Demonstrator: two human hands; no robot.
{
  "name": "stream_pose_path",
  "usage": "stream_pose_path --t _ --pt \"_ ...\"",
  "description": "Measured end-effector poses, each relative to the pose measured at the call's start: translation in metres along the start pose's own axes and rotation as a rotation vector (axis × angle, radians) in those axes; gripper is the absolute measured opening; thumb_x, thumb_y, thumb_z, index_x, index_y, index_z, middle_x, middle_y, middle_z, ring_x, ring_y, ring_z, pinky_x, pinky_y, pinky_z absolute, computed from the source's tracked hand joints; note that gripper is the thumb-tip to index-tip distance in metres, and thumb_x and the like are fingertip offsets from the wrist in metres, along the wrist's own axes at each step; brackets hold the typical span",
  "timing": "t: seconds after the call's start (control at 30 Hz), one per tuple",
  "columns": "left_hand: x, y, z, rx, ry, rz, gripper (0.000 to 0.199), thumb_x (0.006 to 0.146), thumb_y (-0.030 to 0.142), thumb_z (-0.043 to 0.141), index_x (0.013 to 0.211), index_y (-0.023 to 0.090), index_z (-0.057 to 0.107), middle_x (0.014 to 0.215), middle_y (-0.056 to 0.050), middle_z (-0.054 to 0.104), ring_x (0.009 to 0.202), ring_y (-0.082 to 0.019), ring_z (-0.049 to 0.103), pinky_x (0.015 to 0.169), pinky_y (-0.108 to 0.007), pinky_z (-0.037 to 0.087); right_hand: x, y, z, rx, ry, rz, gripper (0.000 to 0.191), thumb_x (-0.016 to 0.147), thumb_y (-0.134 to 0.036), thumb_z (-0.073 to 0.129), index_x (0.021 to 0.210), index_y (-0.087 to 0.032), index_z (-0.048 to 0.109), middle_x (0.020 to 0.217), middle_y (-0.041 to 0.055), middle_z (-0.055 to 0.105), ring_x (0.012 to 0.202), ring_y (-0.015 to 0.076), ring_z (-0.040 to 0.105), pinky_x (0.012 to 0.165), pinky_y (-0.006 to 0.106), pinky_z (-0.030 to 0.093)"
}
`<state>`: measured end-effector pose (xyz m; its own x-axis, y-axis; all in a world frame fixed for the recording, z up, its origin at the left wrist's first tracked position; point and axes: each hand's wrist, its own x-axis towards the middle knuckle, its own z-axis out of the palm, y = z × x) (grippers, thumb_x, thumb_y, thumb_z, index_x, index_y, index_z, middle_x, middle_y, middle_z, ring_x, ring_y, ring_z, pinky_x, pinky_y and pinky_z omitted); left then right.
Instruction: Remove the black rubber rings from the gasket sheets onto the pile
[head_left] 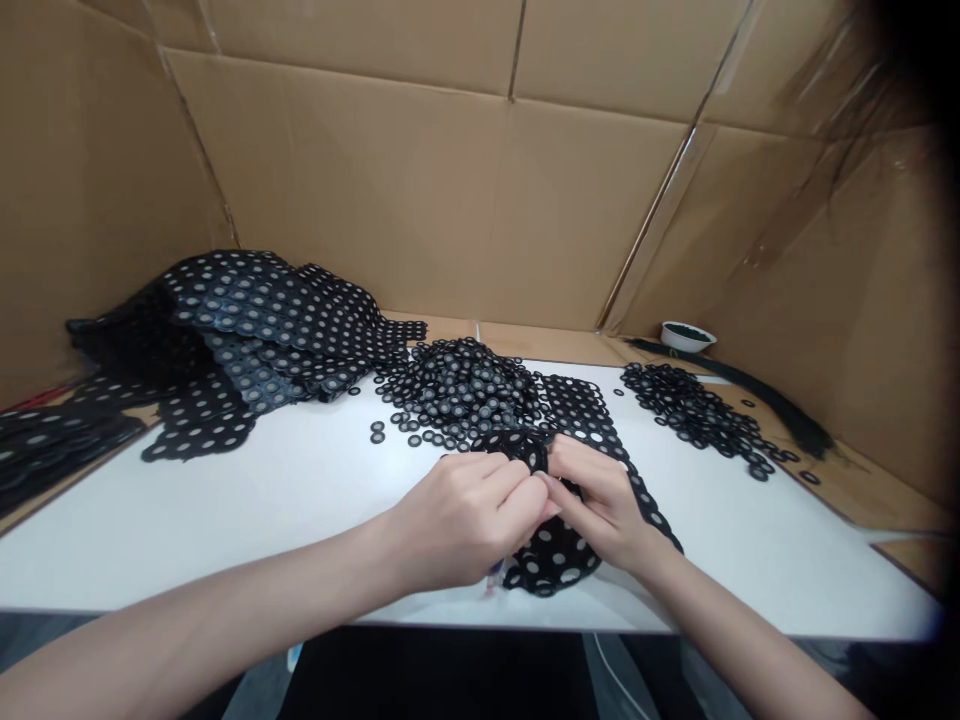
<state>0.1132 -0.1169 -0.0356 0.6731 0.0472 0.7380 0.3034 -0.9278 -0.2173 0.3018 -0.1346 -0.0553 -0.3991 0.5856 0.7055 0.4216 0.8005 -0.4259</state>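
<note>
Left arm [187, 625]: bare, comes in low from the bottom-left corner, stretched out pretty flat
Left hand [465, 520]: back of the hand up, curled inward
Left fingers [521, 490]: bunched together, tips aimed right at the other hand
Right arm [739, 625]: bare too, rises from the bottom right at a steeper angle
Right hand [600, 505]: angled in to the left, fingers curled
Right fingertips [559, 482]: pinched down, just beside the left fingers
Both hands: close together, working right in front of the body
</note>
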Motion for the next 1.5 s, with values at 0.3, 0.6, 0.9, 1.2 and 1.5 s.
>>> stream_pose_path --t 0.3,0.6,0.9,1.2,1.5 --pt "0.000 -0.008 -0.002 -0.093 0.000 0.030 0.029 0.093 0.020 0.045 0.066 0.013 0.039 0.061 -0.001 0.042 0.057 -0.011 0.033 0.054 -0.025 0.023 -0.001 -0.003 -0.003 -0.030 0.013 0.049 0.025 0.093 -0.014 0.046 0.070 -0.019 0.037 0.063 -0.0025 0.037 0.058 0.0107 0.036 0.054 0.026 0.028" --pt "-0.006 -0.016 -0.011 -0.568 0.084 -0.149 0.023 0.094 0.013 0.038 0.076 0.010 0.050 0.066 -0.004 0.051 0.065 -0.009 0.046 0.061 -0.022 0.036 -0.005 0.002 -0.006 0.030 0.024 0.245 0.031 0.097 -0.027 0.040 0.068 -0.019 0.037 0.062 -0.0024 0.037 0.056 0.0108 0.036 0.052 0.027 0.028" --pt "-0.008 -0.016 -0.013 -0.623 0.117 -0.220 0.027 0.094 0.015 0.037 0.072 0.009 0.052 0.065 -0.003 0.052 0.063 -0.008 0.048 0.059 -0.020 0.038 -0.004 -0.001 -0.006 0.048 -0.003 0.314 0.034 0.098 -0.031 0.038 0.067 -0.019 0.034 0.062 -0.0030 0.033 0.055 0.0101 0.033 0.051 0.026 0.026" --pt "-0.010 -0.010 -0.015 -0.814 0.283 -0.344 0.037 0.097 0.022 0.036 0.067 0.010 0.054 0.062 -0.003 0.052 0.062 -0.008 0.051 0.059 -0.021 0.040 -0.003 -0.004 -0.005 0.083 -0.035 0.339 0.036 0.098 -0.035 0.039 0.067 -0.018 0.032 0.063 -0.0023 0.033 0.056 0.0104 0.033 0.052 0.026 0.027" --pt "-0.001 -0.013 -0.026 -0.723 0.224 -0.275 0.034 0.097 0.020 0.034 0.068 0.011 0.051 0.062 -0.003 0.051 0.063 -0.008 0.050 0.058 -0.021 0.038 -0.001 -0.001 -0.005 0.093 0.001 0.365 0.036 0.097 -0.033 0.040 0.065 -0.018 0.032 0.062 -0.0026 0.032 0.056 0.0103 0.033 0.052 0.026 0.026"
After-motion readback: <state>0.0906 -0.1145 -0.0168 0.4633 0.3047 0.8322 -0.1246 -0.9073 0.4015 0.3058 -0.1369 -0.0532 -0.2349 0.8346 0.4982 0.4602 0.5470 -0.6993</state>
